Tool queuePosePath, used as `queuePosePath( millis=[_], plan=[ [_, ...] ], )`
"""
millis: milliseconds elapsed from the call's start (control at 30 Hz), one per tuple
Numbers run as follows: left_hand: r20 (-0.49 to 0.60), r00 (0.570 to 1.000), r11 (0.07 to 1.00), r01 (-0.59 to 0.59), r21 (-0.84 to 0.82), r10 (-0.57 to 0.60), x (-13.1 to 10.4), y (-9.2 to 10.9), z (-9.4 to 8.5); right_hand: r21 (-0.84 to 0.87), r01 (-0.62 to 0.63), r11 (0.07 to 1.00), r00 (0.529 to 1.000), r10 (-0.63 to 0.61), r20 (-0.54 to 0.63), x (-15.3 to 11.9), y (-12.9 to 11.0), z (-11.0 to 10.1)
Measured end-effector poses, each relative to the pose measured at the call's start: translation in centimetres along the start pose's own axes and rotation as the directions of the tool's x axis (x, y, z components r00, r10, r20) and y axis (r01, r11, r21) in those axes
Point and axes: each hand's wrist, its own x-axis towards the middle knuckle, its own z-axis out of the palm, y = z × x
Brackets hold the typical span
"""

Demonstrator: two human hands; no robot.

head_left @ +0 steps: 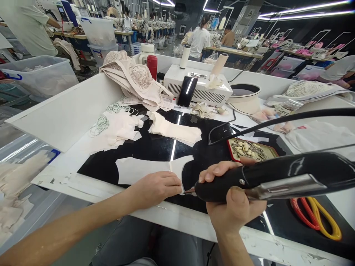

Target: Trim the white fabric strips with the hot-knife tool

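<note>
White fabric panel [146, 170] lies flat on the black, glossy surface of the counter [216, 229], directly under and beyond the left hand [158, 188]. That hand has its fingers drawn together at the panel's near right corner; whether they pinch it or only press it, I cannot tell. The right hand [235, 207] is closed around a black handheld tool [277, 177] with a metal lever, its thin tip pointing left, close to the left fingertips.

Beyond the left hand lies a stack of cream fabric strips [174, 129], with pale fabric pieces [122, 127] and loops of green cord [101, 125] farther to its left. Past these, lace-trimmed beige bras [133, 79] are heaped beside a red bottle [152, 66]. Farther out from both hands, a smartphone [188, 91] leans on a vented white box [198, 83], and a round, open container [244, 98] stands to the box's right.

Just beyond the right hand is a red-rimmed tray [273, 150] of seeds, its near edge partly covered by the hand and the tool. A black cable [277, 121] arches above the counter beyond the right hand, passing across the view of the things there. To the right of the right hand, below the tool, lie red and yellow scissor handles [327, 220]; the tool hides what lies above them.
</note>
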Motion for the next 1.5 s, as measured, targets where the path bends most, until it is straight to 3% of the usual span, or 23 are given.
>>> queuePosePath(
  millis=[433, 667, 800, 933, 1067, 1267, 1500],
  plan=[
    [-0.038, 0.999, 0.999, 0.032, -0.001, -0.032, -0.3, -0.1, -0.4, -0.070, -0.043, 0.997, 0.997, 0.047, 0.064, -0.6, -0.1, -0.4],
    [0.077, 0.997, 0.998, -0.005, -0.061, 0.010, -1.6, 0.8, -1.7, -0.002, -0.078, 0.997, 0.989, 0.078, 0.127, -1.2, -1.7, -0.4],
    [0.131, 0.991, 0.992, 0.017, -0.123, -0.001, -2.1, 1.7, -3.4, -0.011, -0.021, 1.000, 0.999, 0.021, 0.025, 0.8, -2.2, -1.0],
    [0.125, 0.992, 0.997, 0.028, -0.073, -0.019, -1.4, 1.7, -4.3, -0.048, 0.033, 0.998, 0.993, -0.039, -0.116, 3.4, -1.1, -1.9],
    [0.069, 0.998, 0.999, 0.000, 0.049, -0.003, 0.7, 0.9, -3.5, -0.073, 0.052, 0.996, 0.992, -0.059, -0.109, 4.4, 0.4, -2.6],
    [0.097, 0.995, 0.975, -0.037, 0.219, 0.016, 3.6, -0.2, -1.4, -0.071, 0.028, 0.997, 0.998, -0.032, -0.057, 4.2, 1.7, -2.9],
    [0.172, 0.984, 0.975, 0.000, 0.220, -0.038, 3.9, -1.1, -0.3, -0.031, 0.007, 0.999, 0.999, -0.009, -0.043, 4.0, 2.3, -3.3]
  ],
)
